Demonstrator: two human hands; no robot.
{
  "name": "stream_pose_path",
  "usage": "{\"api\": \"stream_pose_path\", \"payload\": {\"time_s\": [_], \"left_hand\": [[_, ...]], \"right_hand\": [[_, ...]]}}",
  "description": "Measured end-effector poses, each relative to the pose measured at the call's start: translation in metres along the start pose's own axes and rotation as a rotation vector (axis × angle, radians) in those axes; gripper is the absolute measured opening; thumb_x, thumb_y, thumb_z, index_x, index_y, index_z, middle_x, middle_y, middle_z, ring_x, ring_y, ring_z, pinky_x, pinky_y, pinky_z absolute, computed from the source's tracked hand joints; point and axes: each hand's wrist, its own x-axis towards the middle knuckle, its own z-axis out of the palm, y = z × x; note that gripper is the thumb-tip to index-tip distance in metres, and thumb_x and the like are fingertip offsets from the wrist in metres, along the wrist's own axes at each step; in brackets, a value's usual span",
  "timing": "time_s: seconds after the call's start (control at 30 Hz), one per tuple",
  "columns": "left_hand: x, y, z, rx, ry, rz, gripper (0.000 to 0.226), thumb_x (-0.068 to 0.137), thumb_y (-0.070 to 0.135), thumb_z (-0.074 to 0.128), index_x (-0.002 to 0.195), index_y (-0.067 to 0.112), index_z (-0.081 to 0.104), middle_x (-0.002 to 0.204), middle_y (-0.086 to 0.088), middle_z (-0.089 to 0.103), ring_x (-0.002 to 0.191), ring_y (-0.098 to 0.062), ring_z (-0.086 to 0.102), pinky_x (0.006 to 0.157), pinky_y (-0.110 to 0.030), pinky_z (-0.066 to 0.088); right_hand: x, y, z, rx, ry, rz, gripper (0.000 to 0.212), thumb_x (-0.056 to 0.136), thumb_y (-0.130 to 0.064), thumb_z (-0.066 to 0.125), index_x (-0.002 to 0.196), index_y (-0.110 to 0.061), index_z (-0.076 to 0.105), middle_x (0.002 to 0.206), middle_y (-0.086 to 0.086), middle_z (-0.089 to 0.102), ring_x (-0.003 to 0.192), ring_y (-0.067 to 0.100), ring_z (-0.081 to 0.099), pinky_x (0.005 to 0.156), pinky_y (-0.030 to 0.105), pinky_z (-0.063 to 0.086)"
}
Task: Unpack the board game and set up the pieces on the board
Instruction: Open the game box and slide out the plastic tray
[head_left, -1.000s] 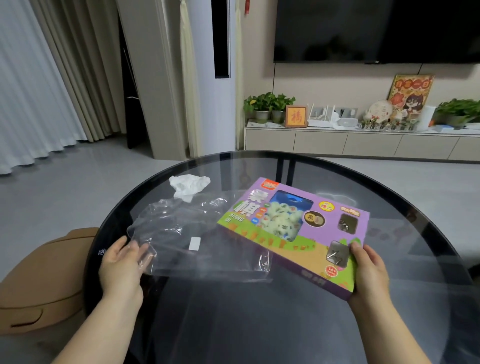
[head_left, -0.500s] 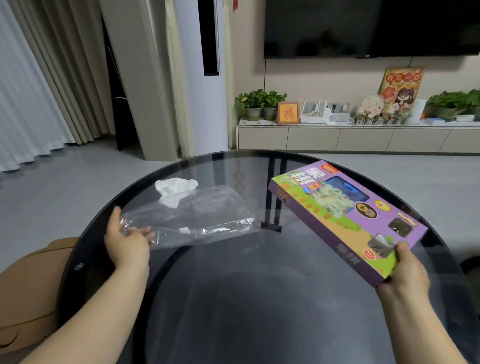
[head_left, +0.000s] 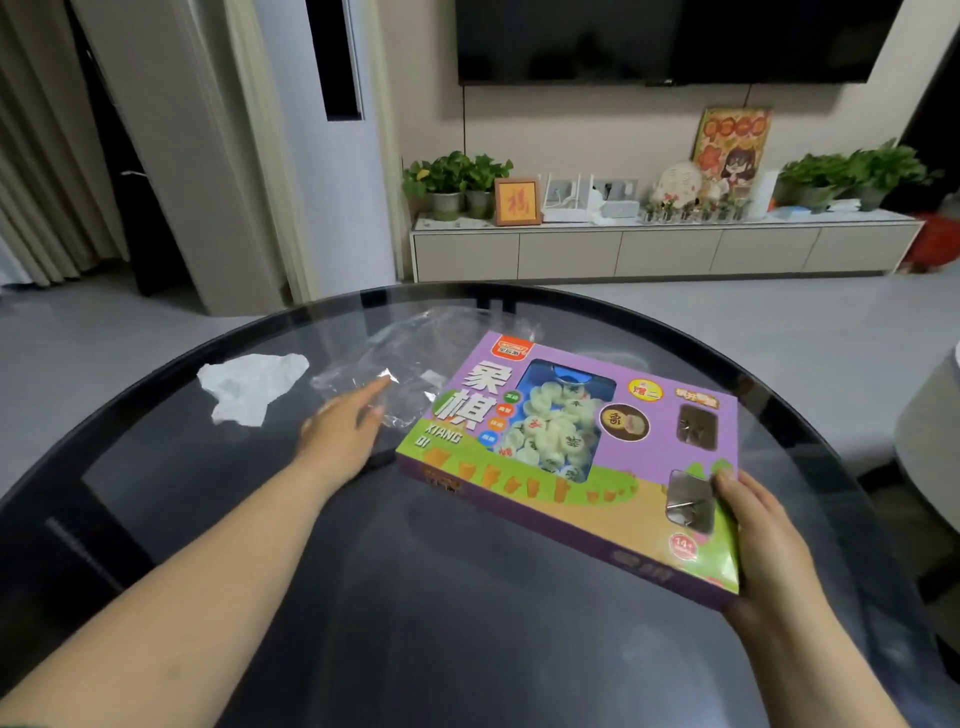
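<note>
The purple and green board game box (head_left: 613, 447) lies tilted over the round dark glass table (head_left: 363, 597), its clear window showing several pale round pieces. My right hand (head_left: 753, 535) grips the box's near right corner, thumb on top. My left hand (head_left: 345, 431) reaches forward with straight fingers, fingertips at the clear plastic wrapper (head_left: 410, 364), which lies crumpled on the table beyond and left of the box. Nothing is held in the left hand.
A crumpled white tissue (head_left: 252, 384) lies on the table to the left of the wrapper. Beyond the table are grey floor, a low TV cabinet (head_left: 665, 249) with plants and ornaments, and a grey seat (head_left: 930, 431) at the right edge.
My left hand has let go of the plastic wrapper, which now lies farther back on the table. The box has swung back toward the middle, still held by my right hand.
</note>
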Motion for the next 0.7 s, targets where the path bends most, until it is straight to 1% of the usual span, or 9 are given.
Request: {"api": "stream_pose_path", "payload": {"time_s": [0.07, 0.13, 0.23, 0.3, 0.37, 0.47, 0.57, 0.63, 0.7], "left_hand": [[-0.003, 0.000, -0.001, 0.122, -0.025, -0.029, 0.047, 0.095, 0.033, 0.038, 0.139, 0.042, 0.024, 0.138, 0.000, 0.046, 0.128, -0.029, 0.038, 0.104, -0.038, 0.031], [-0.010, -0.002, 0.000, 0.216, 0.049, -0.020, 0.050, 0.095, 0.037, 0.037, 0.141, 0.042, 0.018, 0.131, 0.003, 0.053, 0.121, -0.031, 0.043, 0.100, -0.037, 0.032], [-0.020, -0.011, -0.004, 0.360, 0.193, 0.001, 0.046, 0.095, 0.034, 0.038, 0.140, 0.031, 0.030, 0.123, -0.004, 0.057, 0.116, -0.028, 0.047, 0.098, -0.036, 0.029], [-0.031, -0.014, -0.009, 0.240, 0.240, -0.044, 0.038, 0.094, 0.031, 0.042, 0.130, 0.022, 0.048, 0.124, -0.007, 0.053, 0.115, -0.027, 0.046, 0.096, -0.035, 0.029], [-0.048, -0.009, -0.014, -0.002, 0.246, -0.064, 0.030, 0.093, 0.026, 0.044, 0.117, 0.015, 0.060, 0.122, -0.007, 0.052, 0.107, -0.023, 0.048, 0.086, -0.026, 0.031], [-0.087, 0.001, -0.021, -0.273, 0.196, -0.043, 0.028, 0.091, 0.018, 0.050, 0.118, 0.013, 0.058, 0.115, -0.001, 0.052, 0.087, -0.007, 0.050, 0.080, -0.019, 0.032], [-0.138, 0.005, -0.026, -0.277, 0.195, 0.098, 0.035, 0.083, 0.031, 0.062, 0.117, 0.028, 0.054, 0.116, 0.010, 0.050, 0.100, -0.003, 0.048, 0.097, -0.025, 0.037], [-0.169, 0.006, -0.027, -0.127, 0.191, 0.266, 0.048, 0.070, 0.052, 0.057, 0.116, 0.040, 0.051, 0.123, 0.017, 0.048, 0.113, -0.003, 0.041, 0.104, -0.019, 0.024], [-0.193, 0.007, -0.025, 0.065, 0.164, 0.479, 0.061, 0.064, 0.058, 0.051, 0.120, 0.035, 0.046, 0.126, 0.015, 0.045, 0.117, -0.006, 0.038, 0.107, -0.019, 0.013]], "right_hand": [[0.001, 0.000, -0.001, -0.001, -0.018, 0.001, 0.013, 0.092, -0.014, 0.048, 0.083, -0.021, 0.053, 0.051, -0.008, 0.066, 0.042, 0.007, 0.062, 0.040, 0.023, 0.051], [0.003, 0.001, -0.002, -0.003, -0.031, 0.006, 0.012, 0.092, -0.014, 0.048, 0.083, -0.020, 0.054, 0.051, -0.007, 0.067, 0.043, 0.008, 0.062, 0.041, 0.026, 0.052], [0.003, 0.003, -0.002, 0.001, -0.074, 0.013, 0.010, 0.092, -0.014, 0.048, 0.098, -0.013, 0.056, 0.058, -0.004, 0.070, 0.048, 0.011, 0.065, 0.043, 0.028, 0.054], [0.003, 0.004, -0.002, -0.005, -0.096, 0.012, 0.014, 0.092, -0.015, 0.048, 0.104, -0.012, 0.055, 0.059, -0.004, 0.070, 0.048, 0.011, 0.065, 0.044, 0.028, 0.054], [0.000, 0.004, 0.000, -0.015, -0.107, 0.025, 0.009, 0.093, -0.014, 0.047, 0.096, -0.012, 0.056, 0.056, -0.004, 0.069, 0.046, 0.011, 0.064, 0.042, 0.027, 0.053], [-0.010, 0.007, 0.007, -0.019, -0.132, 0.058, 0.007, 0.093, -0.013, 0.047, 0.093, -0.014, 0.054, 0.054, -0.004, 0.068, 0.044, 0.011, 0.064, 0.039, 0.026, 0.052], [-0.029, 0.017, 0.020, -0.033, -0.168, 0.101, 0.023, 0.092, -0.014, 0.049, 0.115, -0.011, 0.049, 0.076, 0.007, 0.069, 0.046, 0.011, 0.065, 0.039, 0.026, 0.051], [-0.044, 0.027, 0.031, -0.068, -0.189, 0.117, 0.035, 0.092, -0.016, 0.050, 0.125, -0.008, 0.045, 0.097, 0.014, 0.065, 0.050, 0.012, 0.066, 0.041, 0.027, 0.052], [-0.062, 0.036, 0.041, -0.053, -0.188, 0.124, 0.041, 0.091, -0.017, 0.051, 0.130, -0.008, 0.040, 0.100, 0.014, 0.064, 0.053, 0.016, 0.066, 0.044, 0.028, 0.052]]}}
